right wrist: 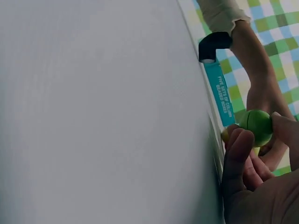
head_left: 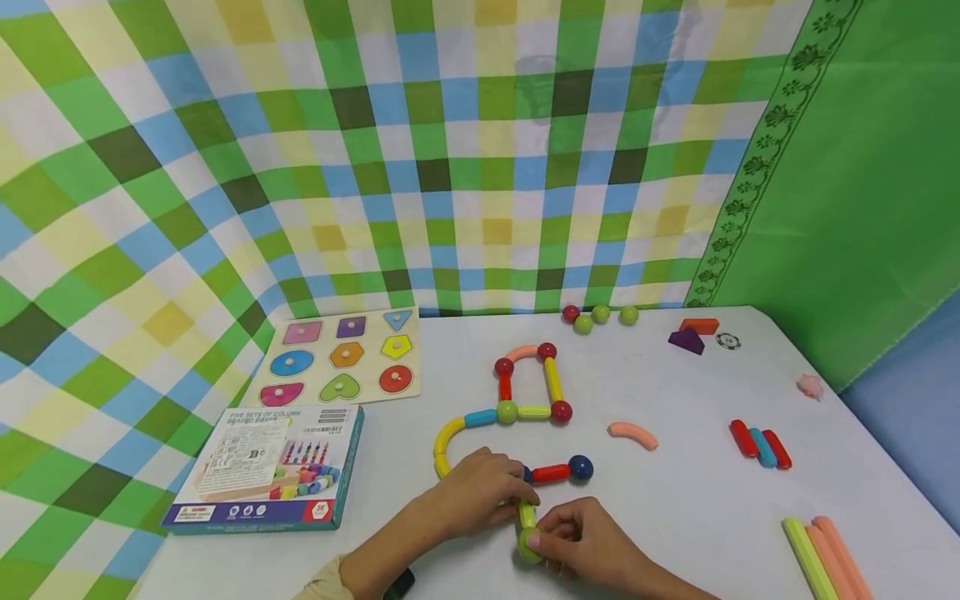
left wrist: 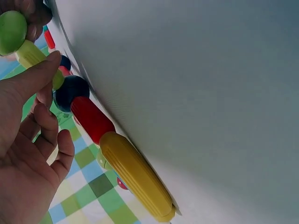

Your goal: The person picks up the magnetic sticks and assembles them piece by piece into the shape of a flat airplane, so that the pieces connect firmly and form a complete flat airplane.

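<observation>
My left hand pinches a short yellow-green stick between thumb and finger. One end of that stick meets a dark blue ball; at the near end sits a green ball, which my right hand grips with thumb and fingers. From the blue ball run a red stick and a curved yellow stick on one side. On the other side, a red stick leads to a second dark blue ball. My left hand partly hides this joint in the head view.
Beyond lies a loop of sticks and balls, with a yellow stick in its right side. Nearby are a loose curved pink stick, a box, a shape puzzle board, long sticks and several balls at the back.
</observation>
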`<state>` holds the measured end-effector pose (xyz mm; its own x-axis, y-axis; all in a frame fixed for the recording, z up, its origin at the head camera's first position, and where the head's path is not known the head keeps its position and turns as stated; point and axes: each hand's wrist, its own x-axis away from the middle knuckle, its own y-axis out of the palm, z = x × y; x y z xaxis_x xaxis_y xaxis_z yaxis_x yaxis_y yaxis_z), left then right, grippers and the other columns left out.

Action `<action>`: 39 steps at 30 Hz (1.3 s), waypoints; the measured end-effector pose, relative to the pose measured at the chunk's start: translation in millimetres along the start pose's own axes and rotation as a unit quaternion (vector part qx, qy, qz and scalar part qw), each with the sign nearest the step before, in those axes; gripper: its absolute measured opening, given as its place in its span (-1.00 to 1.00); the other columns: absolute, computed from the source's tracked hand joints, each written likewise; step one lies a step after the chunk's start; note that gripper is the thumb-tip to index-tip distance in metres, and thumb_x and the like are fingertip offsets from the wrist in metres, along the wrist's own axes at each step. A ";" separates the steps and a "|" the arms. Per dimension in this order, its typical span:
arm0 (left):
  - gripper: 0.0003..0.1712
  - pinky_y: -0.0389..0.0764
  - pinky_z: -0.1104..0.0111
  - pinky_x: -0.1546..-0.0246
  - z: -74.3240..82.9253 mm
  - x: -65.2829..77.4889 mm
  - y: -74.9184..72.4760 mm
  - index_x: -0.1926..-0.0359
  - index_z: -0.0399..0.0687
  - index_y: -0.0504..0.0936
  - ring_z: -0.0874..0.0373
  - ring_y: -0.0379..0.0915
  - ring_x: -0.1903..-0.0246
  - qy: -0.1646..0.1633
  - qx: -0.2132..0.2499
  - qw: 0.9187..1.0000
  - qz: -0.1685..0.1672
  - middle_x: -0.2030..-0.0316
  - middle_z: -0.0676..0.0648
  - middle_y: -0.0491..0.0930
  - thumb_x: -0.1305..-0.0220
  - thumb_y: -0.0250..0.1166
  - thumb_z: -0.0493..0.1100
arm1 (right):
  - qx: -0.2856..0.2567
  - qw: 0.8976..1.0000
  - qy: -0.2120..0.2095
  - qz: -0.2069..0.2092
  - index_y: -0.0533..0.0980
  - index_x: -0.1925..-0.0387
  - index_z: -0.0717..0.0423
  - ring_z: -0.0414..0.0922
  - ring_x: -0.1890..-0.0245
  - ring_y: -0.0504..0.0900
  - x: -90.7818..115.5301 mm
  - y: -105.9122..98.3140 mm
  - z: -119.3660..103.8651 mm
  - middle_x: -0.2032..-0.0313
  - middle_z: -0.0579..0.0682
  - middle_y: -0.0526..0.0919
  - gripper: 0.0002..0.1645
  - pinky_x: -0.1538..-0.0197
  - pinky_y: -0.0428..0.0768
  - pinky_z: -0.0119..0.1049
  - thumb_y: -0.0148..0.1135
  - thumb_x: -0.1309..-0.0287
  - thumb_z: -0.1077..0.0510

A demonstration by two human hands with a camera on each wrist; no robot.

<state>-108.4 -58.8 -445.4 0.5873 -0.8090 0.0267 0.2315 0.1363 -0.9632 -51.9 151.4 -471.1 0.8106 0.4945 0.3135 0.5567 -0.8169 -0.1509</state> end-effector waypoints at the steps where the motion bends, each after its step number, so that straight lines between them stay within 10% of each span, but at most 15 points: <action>1: -0.68 0.34 0.48 0.18 0.2 -0.2 -0.1 0.06 0.40 0.67 0.42 0.30 0.36 0.001 -0.002 1.000 0.001 0.40 0.34 0.49 -0.11 0.40 0.03 | -0.015 1.000 0.006 0.000 0.61 0.25 0.18 -0.14 0.53 0.57 0.8 0.1 0.1 0.49 0.03 0.67 -0.68 0.48 0.53 -0.37 0.25 -0.20 -0.03; 7: -0.67 0.34 0.48 0.19 1.3 -0.3 -1.1 0.06 0.39 0.68 0.42 0.30 0.37 0.003 -0.007 1.000 0.003 0.42 0.34 0.50 -0.10 0.40 0.04 | -0.027 1.000 0.010 0.000 0.53 0.25 0.19 -0.08 0.58 0.60 3.4 -3.2 -0.9 0.49 0.09 0.67 -0.67 0.48 0.54 -0.35 0.24 -0.21 -0.03; 12: -0.67 0.34 0.47 0.19 2.9 1.1 -1.7 0.06 0.39 0.67 0.39 0.29 0.37 0.003 -0.011 1.000 -0.006 0.42 0.33 0.49 -0.09 0.41 0.04 | 0.131 0.987 -0.033 0.083 0.55 0.32 0.03 -0.14 0.58 0.54 3.9 -37.7 -12.4 0.49 -0.08 0.61 -0.67 0.50 0.52 -0.35 0.28 -0.14 -0.14; 14: -0.67 0.35 0.47 0.18 3.8 1.9 -2.0 0.06 0.39 0.67 0.39 0.30 0.36 0.003 -0.010 1.000 -0.010 0.40 0.32 0.50 -0.09 0.41 0.04 | 0.246 0.955 -0.045 0.157 0.57 0.31 -0.04 -0.17 0.55 0.49 4.2 -59.7 -20.2 0.50 -0.15 0.56 -0.67 0.45 0.50 -0.33 0.33 -0.07 -0.18; 19: -0.68 0.37 0.46 0.15 7.3 3.9 -3.1 0.07 0.38 0.66 0.39 0.31 0.33 0.001 -0.005 1.000 -0.024 0.37 0.31 0.49 -0.11 0.41 0.01 | 0.467 0.838 -0.034 0.281 0.60 0.14 0.06 -0.09 0.41 0.52 4.2 -112.3 -27.5 0.37 -0.06 0.58 -0.59 0.37 0.55 -0.16 0.43 0.00 -0.05; 21: -0.70 0.37 0.47 0.17 9.7 4.2 -3.1 0.07 0.38 0.66 0.40 0.30 0.33 0.007 -0.005 0.999 -0.036 0.38 0.30 0.46 -0.13 0.40 -0.01 | 0.498 0.820 -0.020 0.281 0.60 0.10 0.12 -0.02 0.34 0.54 2.7 -126.3 -22.7 0.30 0.04 0.57 -0.56 0.35 0.59 -0.07 0.44 0.01 0.02; 30: -0.73 0.37 0.46 0.17 12.3 0.4 0.4 0.11 0.40 0.66 0.41 0.29 0.34 0.022 0.005 0.998 -0.051 0.37 0.33 0.44 -0.14 0.39 -0.02 | 0.467 0.853 0.015 0.231 0.59 0.18 0.13 -0.06 0.34 0.50 4.4 -145.3 -5.6 0.35 -0.03 0.56 -0.69 0.27 0.58 -0.06 0.42 0.00 0.14; 35: -0.72 0.40 0.43 0.13 12.3 1.1 -0.8 0.10 0.39 0.65 0.40 0.31 0.33 0.014 0.010 0.999 -0.050 0.36 0.32 0.46 -0.12 0.40 0.00 | 0.421 0.889 0.017 0.180 0.53 0.25 -0.05 -0.16 0.43 0.43 21.0 -124.3 -12.4 0.45 -0.17 0.50 -0.72 0.37 0.50 -0.31 0.43 0.03 0.15; 39: -0.72 0.41 0.41 0.12 12.0 1.1 -2.2 0.10 0.38 0.65 0.38 0.32 0.34 0.004 0.004 0.999 -0.054 0.37 0.31 0.46 -0.12 0.40 0.02 | 0.425 0.896 -0.020 0.123 0.50 0.30 -0.19 -0.25 0.41 0.42 30.2 -98.9 -14.5 0.46 -0.31 0.45 -0.67 0.35 0.49 -0.39 0.49 0.10 0.08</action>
<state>-99.0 -53.1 -440.0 0.5525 -0.8237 0.1275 0.2993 0.0532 -0.9527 -85.0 242.8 -433.1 0.9246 0.3537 0.1414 0.2828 -0.3890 -0.8768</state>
